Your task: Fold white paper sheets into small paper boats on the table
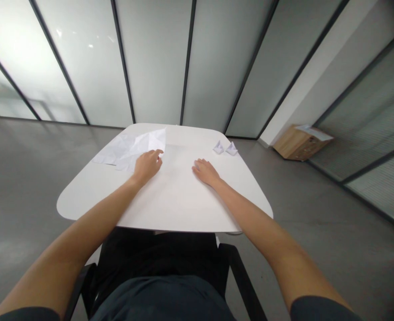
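Observation:
My left hand (147, 165) is at the right edge of some creased white paper sheets (130, 148), on the left part of the white table (183, 200). Its thumb and forefinger close on the edge of the top sheet, whose far right corner stands a little raised. Flat on the tabletop, right of the middle, rests my right hand (206, 171), fingers stretched out and holding nothing. Beyond it, two small folded paper shapes (218, 147), pointed like little boats, stand side by side near the table's right edge.
Black chair armrests (240, 276) flank my lap below the table's near edge. A wooden cabinet (299, 143) with papers on top stands on the grey floor at the right. Frosted glass panels (153, 62) rise behind the table.

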Motion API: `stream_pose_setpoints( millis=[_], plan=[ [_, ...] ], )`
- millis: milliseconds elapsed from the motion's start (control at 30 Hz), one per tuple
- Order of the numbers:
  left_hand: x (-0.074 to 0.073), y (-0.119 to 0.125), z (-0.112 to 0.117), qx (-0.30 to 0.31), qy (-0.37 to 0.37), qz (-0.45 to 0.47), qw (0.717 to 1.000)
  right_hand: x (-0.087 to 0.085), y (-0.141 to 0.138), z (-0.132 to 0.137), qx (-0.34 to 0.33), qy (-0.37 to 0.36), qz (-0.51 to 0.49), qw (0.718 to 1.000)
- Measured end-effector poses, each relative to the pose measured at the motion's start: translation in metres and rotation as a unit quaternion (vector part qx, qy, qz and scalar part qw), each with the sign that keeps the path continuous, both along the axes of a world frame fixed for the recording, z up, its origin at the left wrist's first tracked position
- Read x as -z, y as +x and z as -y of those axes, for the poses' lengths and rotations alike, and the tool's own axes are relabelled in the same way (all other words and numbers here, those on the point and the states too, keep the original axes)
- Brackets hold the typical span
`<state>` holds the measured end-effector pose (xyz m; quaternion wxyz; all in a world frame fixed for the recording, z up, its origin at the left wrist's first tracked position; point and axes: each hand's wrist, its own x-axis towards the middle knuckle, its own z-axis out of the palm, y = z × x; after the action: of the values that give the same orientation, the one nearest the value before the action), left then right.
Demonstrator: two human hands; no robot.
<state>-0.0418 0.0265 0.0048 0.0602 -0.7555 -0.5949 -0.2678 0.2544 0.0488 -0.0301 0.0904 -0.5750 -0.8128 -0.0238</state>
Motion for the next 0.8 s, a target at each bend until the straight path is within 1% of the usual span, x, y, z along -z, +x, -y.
stream_pose_setpoints(
  millis=[100, 167, 267, 367, 433, 500, 567, 633, 700, 767, 800],
  plan=[
    [0.012, 0.027, 0.009, 0.079, -0.043, -0.029, 0.996, 0.003, 0.001, -0.003, 0.006, 0.001, -0.006, 1.000],
    [0.019, 0.037, 0.015, 0.130, -0.061, -0.033, 0.989, 0.005, 0.002, -0.004, 0.012, 0.004, -0.017, 1.000],
    [0.025, 0.041, 0.020, 0.231, -0.070, -0.060, 0.969, 0.006, 0.003, -0.004, 0.002, 0.010, -0.037, 0.999],
    [0.029, 0.041, 0.021, 0.329, -0.076, -0.074, 0.938, 0.007, 0.005, -0.005, -0.029, 0.015, -0.045, 0.998],
    [0.029, 0.042, 0.022, 0.388, -0.083, -0.064, 0.916, 0.008, 0.006, -0.007, -0.047, 0.013, -0.042, 0.998],
    [0.027, 0.043, 0.022, 0.430, -0.090, -0.044, 0.897, 0.010, 0.007, -0.009, -0.055, 0.009, -0.038, 0.998],
    [0.021, 0.041, 0.020, 0.431, -0.092, -0.017, 0.898, 0.012, 0.007, -0.012, -0.053, 0.006, -0.039, 0.998],
    [0.016, 0.033, 0.014, 0.388, -0.085, 0.009, 0.918, 0.013, 0.008, -0.014, -0.052, 0.003, -0.045, 0.998],
    [0.015, 0.018, 0.003, 0.312, -0.069, 0.026, 0.947, 0.013, 0.009, -0.015, -0.054, 0.001, -0.053, 0.997],
    [0.017, -0.002, -0.011, 0.205, -0.059, 0.032, 0.977, 0.014, 0.010, -0.016, -0.058, 0.001, -0.059, 0.997],
    [0.020, -0.012, -0.018, 0.159, -0.066, 0.027, 0.985, 0.014, 0.010, -0.016, -0.059, 0.002, -0.061, 0.996]
  ],
)
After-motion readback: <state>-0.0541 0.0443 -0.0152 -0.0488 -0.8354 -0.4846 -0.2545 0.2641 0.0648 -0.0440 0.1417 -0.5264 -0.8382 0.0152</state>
